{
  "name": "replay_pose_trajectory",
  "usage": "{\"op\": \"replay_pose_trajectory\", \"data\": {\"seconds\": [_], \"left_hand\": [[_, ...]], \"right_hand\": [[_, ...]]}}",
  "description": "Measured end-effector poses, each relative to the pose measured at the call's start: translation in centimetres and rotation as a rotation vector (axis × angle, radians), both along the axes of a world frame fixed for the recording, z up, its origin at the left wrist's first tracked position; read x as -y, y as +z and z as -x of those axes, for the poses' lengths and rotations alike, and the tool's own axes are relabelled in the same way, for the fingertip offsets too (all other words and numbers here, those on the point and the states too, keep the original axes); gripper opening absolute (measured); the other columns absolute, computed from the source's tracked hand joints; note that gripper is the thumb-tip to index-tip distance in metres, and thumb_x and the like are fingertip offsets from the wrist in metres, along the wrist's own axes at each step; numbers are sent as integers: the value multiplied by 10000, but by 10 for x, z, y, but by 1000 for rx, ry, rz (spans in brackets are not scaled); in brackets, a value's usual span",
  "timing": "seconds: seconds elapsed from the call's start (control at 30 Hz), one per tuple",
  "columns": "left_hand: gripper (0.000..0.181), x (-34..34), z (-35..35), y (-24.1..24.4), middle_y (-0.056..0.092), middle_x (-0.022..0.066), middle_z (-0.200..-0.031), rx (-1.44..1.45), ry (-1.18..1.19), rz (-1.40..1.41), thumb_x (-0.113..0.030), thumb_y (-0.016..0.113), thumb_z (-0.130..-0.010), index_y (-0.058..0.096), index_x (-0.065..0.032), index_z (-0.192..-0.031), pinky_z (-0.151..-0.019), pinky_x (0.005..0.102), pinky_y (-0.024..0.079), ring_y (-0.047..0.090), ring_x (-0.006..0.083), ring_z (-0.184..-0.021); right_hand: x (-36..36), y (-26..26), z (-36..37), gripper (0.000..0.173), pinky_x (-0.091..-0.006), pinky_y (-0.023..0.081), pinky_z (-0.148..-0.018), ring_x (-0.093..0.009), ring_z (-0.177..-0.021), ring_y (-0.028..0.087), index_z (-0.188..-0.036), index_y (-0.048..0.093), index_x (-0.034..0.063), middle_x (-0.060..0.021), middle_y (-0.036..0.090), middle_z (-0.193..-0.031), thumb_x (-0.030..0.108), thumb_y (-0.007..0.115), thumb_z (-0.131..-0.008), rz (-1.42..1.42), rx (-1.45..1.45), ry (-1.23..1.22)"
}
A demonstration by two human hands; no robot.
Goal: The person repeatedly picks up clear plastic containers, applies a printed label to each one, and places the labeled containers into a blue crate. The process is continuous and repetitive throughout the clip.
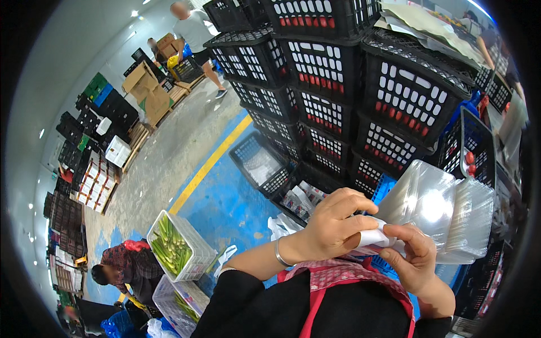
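In front of my chest, both hands meet on a small, crumpled white piece (377,238), which looks like paper or thin film. My left hand (338,224), a metal bangle at its wrist, grips one side of it with bent fingers. Thumb and forefinger of my right hand (412,251) pinch the other side. My fingers cover part of the piece. Just beyond my right hand stand nested stacks of clear plastic trays (418,203). A pink patterned apron (338,272) shows below my wrists.
Tall stacks of black crates (317,63) with red produce rise ahead. An open grey crate (258,162) sits on the blue floor. White baskets (198,257) of green stalks stand left, beside a bent-over person (122,270). Another person (194,34) is farther back near pallets.
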State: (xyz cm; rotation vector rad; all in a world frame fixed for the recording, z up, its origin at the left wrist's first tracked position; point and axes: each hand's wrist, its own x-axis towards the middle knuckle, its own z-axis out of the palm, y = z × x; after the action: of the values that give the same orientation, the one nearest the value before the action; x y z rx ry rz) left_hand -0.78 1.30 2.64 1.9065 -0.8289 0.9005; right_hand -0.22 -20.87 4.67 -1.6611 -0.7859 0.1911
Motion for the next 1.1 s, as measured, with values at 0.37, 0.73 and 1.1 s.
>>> {"op": "replay_pose_trajectory", "data": {"seconds": [0.37,0.73,1.1], "left_hand": [[283,3,1,-8,648,108,-866,-117,-165,145,50,734,-679,644,-40,-932,-652,360,512,628,284,-739],[286,12,3,-6,643,111,-868,-247,-255,205,58,720,-689,627,-49,-937,-611,347,485,625,279,-741],[316,14,6,-6,628,80,-893,-247,-260,151,94,670,-627,580,-63,-886,-653,373,480,603,284,-764]], "right_hand": [[4,0,-5,254,-293,478,-695,-216,-780,634,-1001,663,-26,-131,660,-873,-22,751,-762,46,92,-76],[7,-1,-9,251,-305,474,-679,-229,-757,628,-961,660,-15,-147,658,-865,-24,760,-731,82,158,-113],[13,-6,-11,195,-295,453,-677,-217,-744,602,-896,666,-15,-123,636,-814,1,760,-726,41,142,-157]]}}
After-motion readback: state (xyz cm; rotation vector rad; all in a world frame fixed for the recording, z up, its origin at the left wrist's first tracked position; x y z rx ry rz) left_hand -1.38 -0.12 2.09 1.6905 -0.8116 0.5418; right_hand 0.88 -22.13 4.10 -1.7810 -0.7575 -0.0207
